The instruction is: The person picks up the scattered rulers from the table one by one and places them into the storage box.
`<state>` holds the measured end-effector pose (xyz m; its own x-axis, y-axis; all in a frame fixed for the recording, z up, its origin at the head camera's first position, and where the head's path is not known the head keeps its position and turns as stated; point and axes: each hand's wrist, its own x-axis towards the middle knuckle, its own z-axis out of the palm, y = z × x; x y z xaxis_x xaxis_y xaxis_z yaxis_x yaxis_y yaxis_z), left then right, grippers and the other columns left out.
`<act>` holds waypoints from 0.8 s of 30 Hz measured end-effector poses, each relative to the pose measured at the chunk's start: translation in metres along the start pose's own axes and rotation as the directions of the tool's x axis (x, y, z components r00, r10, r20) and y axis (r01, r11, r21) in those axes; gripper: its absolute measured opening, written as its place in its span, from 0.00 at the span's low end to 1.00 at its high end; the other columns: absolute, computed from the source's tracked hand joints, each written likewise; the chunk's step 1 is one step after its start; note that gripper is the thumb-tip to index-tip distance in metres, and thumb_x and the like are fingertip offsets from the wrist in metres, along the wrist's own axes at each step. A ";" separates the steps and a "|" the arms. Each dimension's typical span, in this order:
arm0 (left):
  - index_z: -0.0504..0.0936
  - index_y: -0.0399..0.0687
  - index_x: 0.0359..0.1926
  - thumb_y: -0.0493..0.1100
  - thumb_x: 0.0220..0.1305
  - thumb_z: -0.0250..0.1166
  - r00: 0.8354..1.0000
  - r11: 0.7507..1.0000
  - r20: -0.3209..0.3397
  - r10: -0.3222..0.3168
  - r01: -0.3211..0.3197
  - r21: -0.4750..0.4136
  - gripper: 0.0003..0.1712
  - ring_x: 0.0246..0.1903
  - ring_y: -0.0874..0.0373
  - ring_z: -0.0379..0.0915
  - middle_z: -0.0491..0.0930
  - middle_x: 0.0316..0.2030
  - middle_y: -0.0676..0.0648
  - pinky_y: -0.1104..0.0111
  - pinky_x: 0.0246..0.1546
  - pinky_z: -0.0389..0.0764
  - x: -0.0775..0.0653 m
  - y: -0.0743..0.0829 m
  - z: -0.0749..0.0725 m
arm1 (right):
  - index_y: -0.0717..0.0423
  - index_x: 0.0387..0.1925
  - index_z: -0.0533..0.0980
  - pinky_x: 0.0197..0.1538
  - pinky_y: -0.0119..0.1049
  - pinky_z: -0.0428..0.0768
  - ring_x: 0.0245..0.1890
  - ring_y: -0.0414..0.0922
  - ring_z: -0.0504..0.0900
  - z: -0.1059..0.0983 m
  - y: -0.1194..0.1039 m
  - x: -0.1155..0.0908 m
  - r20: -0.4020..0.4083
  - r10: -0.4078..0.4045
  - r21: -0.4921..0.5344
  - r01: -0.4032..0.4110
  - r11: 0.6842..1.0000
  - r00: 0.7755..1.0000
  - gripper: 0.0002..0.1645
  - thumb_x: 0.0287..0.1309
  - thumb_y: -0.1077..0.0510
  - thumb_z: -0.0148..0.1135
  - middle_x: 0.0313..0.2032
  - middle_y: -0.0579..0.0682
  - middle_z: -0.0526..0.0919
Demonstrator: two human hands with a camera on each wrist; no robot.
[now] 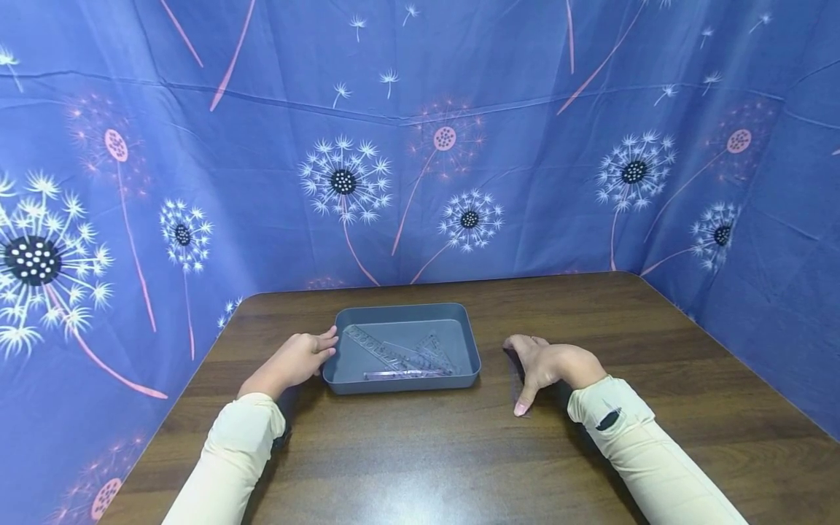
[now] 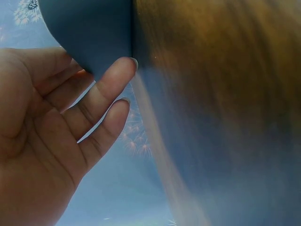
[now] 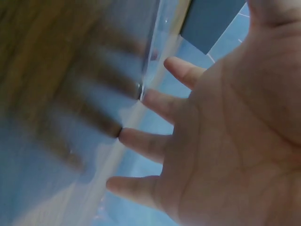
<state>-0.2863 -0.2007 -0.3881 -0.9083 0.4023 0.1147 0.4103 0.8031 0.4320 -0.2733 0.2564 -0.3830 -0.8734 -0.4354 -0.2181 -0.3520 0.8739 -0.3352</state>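
A grey rectangular tray [image 1: 401, 386] stands on the table with several clear plastic drawing tools inside: a long stencil ruler [image 1: 372, 345], a triangular piece [image 1: 434, 351] and a purplish strip [image 1: 407, 374] at the near wall. My left hand [image 1: 303, 357] holds the tray's left side, thumb up by the rim, fingers against the outer wall; some fingertips are hidden in the left wrist view. To the right of the tray, my right hand [image 1: 546, 366] spreads over a clear plastic piece [image 1: 516, 383], fingertips at its edge and thumb toward its near end. Its exact kind is unclear.
The brown wooden table [image 1: 394, 445] has a glossy surface that reflects the right fingers in the right wrist view. A blue cloth [image 1: 525, 146] with dandelion prints hangs behind the table and along both sides.
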 end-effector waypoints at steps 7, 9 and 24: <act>0.73 0.31 0.63 0.39 0.74 0.57 1.000 1.000 -0.002 -0.009 0.009 0.001 0.22 0.18 0.61 0.78 0.66 0.68 0.37 0.69 0.29 0.76 0.001 -0.001 0.002 | 0.56 0.67 0.60 0.60 0.64 0.67 0.63 0.68 0.61 0.006 0.006 0.006 -0.046 0.015 -0.087 -0.019 0.996 0.999 0.81 0.07 0.27 0.84 0.65 0.65 0.62; 0.74 0.31 0.63 0.39 0.74 0.57 1.000 1.000 -0.004 -0.007 0.007 0.003 0.22 0.18 0.60 0.78 0.66 0.68 0.37 0.69 0.29 0.76 0.000 -0.001 0.002 | 0.55 0.69 0.59 0.60 0.64 0.67 0.63 0.67 0.60 0.005 0.005 0.005 -0.051 0.030 -0.102 -0.036 0.994 0.998 0.82 0.07 0.27 0.84 0.65 0.66 0.61; 0.75 0.31 0.62 0.39 0.74 0.57 0.999 0.999 -0.024 0.022 -0.021 0.038 0.21 0.16 0.62 0.77 0.68 0.67 0.36 0.63 0.39 0.79 0.001 -0.002 0.003 | 0.55 0.51 0.70 0.46 0.51 0.74 0.45 0.56 0.67 -0.002 0.004 0.005 -0.166 -0.013 -0.108 -0.005 0.994 0.986 0.60 0.12 0.32 0.85 0.43 0.58 0.66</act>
<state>-0.2873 -0.2006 -0.3911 -0.9007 0.4093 0.1460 0.4324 0.8104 0.3953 -0.2800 0.2578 -0.3838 -0.9125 -0.4047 -0.0586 -0.3817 0.8944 -0.2331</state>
